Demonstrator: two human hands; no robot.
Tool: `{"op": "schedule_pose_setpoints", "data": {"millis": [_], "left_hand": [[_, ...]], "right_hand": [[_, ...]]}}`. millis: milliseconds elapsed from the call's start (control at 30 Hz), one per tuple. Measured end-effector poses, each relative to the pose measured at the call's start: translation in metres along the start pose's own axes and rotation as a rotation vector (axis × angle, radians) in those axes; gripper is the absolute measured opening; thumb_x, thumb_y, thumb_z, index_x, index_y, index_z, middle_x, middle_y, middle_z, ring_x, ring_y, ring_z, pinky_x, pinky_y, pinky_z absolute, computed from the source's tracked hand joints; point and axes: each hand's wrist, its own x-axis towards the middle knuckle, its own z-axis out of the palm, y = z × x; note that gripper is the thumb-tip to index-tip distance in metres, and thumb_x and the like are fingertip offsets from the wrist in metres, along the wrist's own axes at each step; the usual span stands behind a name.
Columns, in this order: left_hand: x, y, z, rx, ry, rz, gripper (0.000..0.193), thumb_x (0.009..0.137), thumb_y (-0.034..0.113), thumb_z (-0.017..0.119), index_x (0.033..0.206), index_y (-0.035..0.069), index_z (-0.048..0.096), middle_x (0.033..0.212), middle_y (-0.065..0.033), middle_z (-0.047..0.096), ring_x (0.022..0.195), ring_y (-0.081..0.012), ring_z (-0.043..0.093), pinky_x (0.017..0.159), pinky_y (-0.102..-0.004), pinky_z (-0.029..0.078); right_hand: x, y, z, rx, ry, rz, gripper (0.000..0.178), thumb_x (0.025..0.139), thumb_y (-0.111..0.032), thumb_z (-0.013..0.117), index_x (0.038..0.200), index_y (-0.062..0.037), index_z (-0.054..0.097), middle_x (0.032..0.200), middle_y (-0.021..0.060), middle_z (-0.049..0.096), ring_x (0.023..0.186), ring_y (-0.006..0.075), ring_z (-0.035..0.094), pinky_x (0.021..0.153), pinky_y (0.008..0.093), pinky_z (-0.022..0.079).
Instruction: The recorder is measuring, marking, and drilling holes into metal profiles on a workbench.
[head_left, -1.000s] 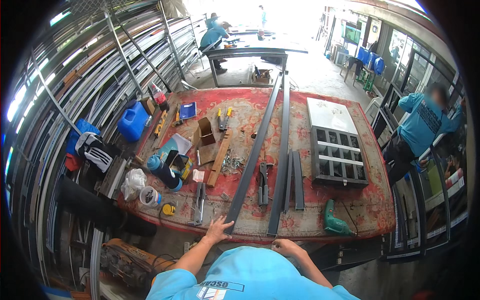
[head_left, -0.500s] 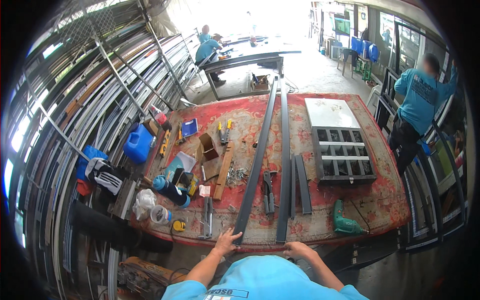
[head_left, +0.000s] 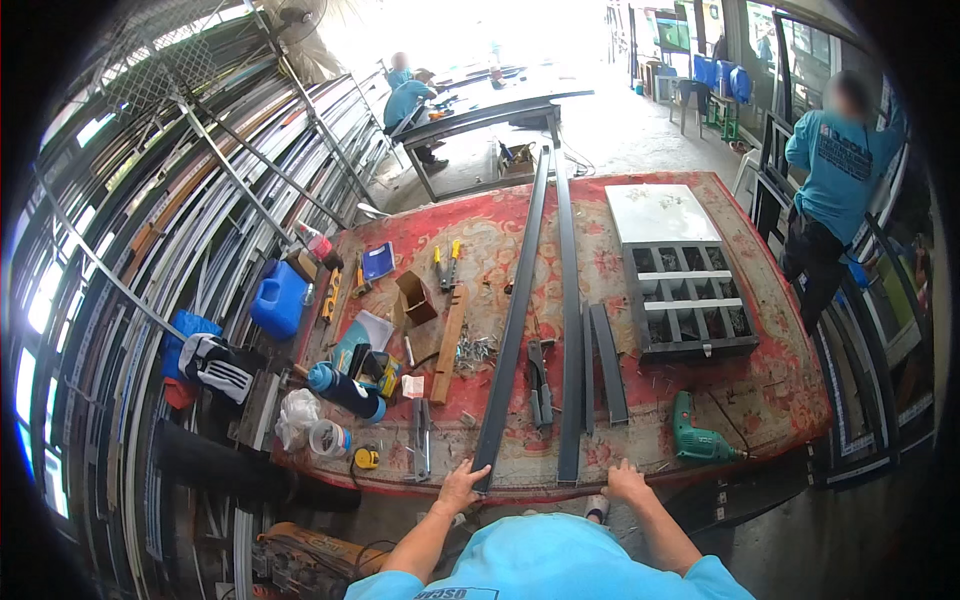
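Two long dark grey metal profiles run away from me along the carpet-covered table. My left hand (head_left: 462,487) is at the near end of the left profile (head_left: 512,370), its thumb over the top and its fingers along the side. The near end of the right profile (head_left: 570,350) lies untouched between my hands. At the table's front edge, right of that profile, my right hand (head_left: 627,482) rests with fingers apart and nothing in it. Two shorter dark pieces (head_left: 608,365) and locking pliers (head_left: 538,385) lie close to the profiles.
A green drill (head_left: 700,435) and a compartmented metal box (head_left: 690,300) are on the right. On the left are a dark blue bottle (head_left: 345,390), a wooden strip (head_left: 450,345), a yellow tape measure (head_left: 366,457) and loose screws. A person (head_left: 835,170) stands beyond the right edge.
My right hand has moved right, away from the right profile's end, and its fingers have spread. My left hand stays at the left profile's end. The view has shifted slightly.
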Motion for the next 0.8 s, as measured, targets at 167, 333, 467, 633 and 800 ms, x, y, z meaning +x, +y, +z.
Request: {"op": "schedule_pose_setpoints", "data": {"millis": [167, 333, 467, 633, 800], "left_hand": [[-0.001, 0.004, -0.003, 0.002, 0.019, -0.035, 0.083, 0.062, 0.012, 0.083, 0.136, 0.032, 0.052, 0.148, -0.0143, 0.04, 0.135, -0.0335, 0.039, 0.104, -0.046, 0.04], [0.001, 0.0, 0.002, -0.04, 0.048, -0.016, 0.079, 0.062, 0.011, 0.081, 0.134, 0.031, 0.055, 0.146, -0.0149, 0.043, 0.134, -0.0347, 0.041, 0.102, -0.0468, 0.041], [0.0, -0.002, 0.004, -0.059, 0.06, -0.011, 0.076, 0.064, 0.011, 0.08, 0.133, 0.031, 0.056, 0.146, -0.0145, 0.042, 0.134, -0.0348, 0.041, 0.102, -0.0482, 0.04], [-0.002, 0.008, -0.001, -0.002, 0.129, 0.014, 0.078, 0.06, 0.011, 0.083, 0.132, 0.026, 0.057, 0.135, -0.0205, 0.051, 0.127, -0.0397, 0.046, 0.099, -0.0444, 0.044], [-0.002, 0.004, 0.0, -0.046, 0.095, -0.018, 0.075, 0.064, 0.01, 0.079, 0.133, 0.029, 0.056, 0.141, -0.0175, 0.046, 0.132, -0.0366, 0.041, 0.102, -0.0495, 0.039]], "right_hand": [[0.0, 0.002, 0.002, 0.005, -0.004, -0.046, 0.066, 0.083, -0.033, 0.067, 0.135, 0.0014, 0.045, 0.151, 0.0317, 0.021, 0.136, 0.048, 0.029, 0.108, 0.0559, 0.032], [0.009, 0.006, 0.005, 0.014, -0.023, -0.055, 0.063, 0.083, -0.033, 0.067, 0.132, 0.0013, 0.048, 0.149, 0.035, 0.02, 0.135, 0.0503, 0.03, 0.107, 0.0526, 0.036], [0.007, -0.001, -0.004, 0.016, -0.055, -0.074, 0.06, 0.084, -0.032, 0.066, 0.131, 0.0007, 0.05, 0.148, 0.0384, 0.018, 0.133, 0.0529, 0.031, 0.105, 0.0505, 0.039], [0.001, -0.006, -0.005, 0.017, -0.035, -0.061, 0.059, 0.084, -0.032, 0.066, 0.13, 0.0014, 0.05, 0.147, 0.0402, 0.018, 0.133, 0.0547, 0.03, 0.105, 0.0505, 0.039], [0.005, -0.007, -0.001, 0.012, -0.019, -0.06, 0.059, 0.084, -0.031, 0.066, 0.131, 0.0019, 0.049, 0.146, 0.0423, 0.018, 0.132, 0.0562, 0.03, 0.105, 0.0503, 0.039]]}}
